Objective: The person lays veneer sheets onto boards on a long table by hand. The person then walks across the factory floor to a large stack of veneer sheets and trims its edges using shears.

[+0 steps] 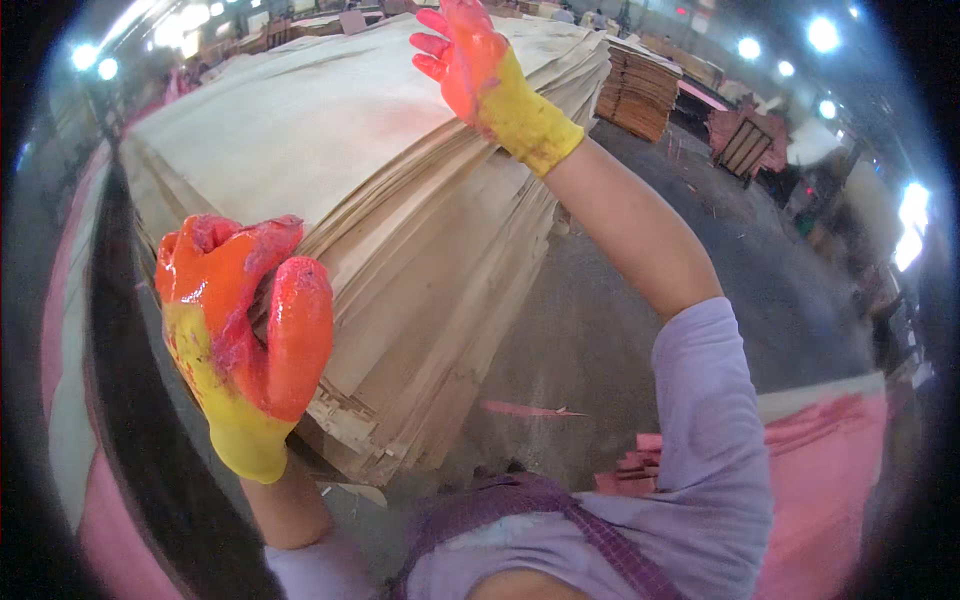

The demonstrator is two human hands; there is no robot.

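Note:
A tall stack of pale, thin wood sheets point(316, 102) fills the upper left and middle, its layered, ragged edges sagging down toward me. My left hand point(246, 330), in a yellow glove coated with glossy orange-pink, is closed with curled fingers in front of the stack's near edge; whatever it may grip is hidden. My right hand point(470, 70), gloved alike, reaches over the stack's far right side, fingers apart and holding nothing. I cannot tell whether it touches the sheets.
Pink-coated sheets point(818, 480) lie at lower right on the grey floor point(640, 340). A dark rail point(130, 390) runs along the left. Farther back stand a brown sheet stack point(635, 90), a wooden rack point(745, 145) and small figures of people point(598, 20).

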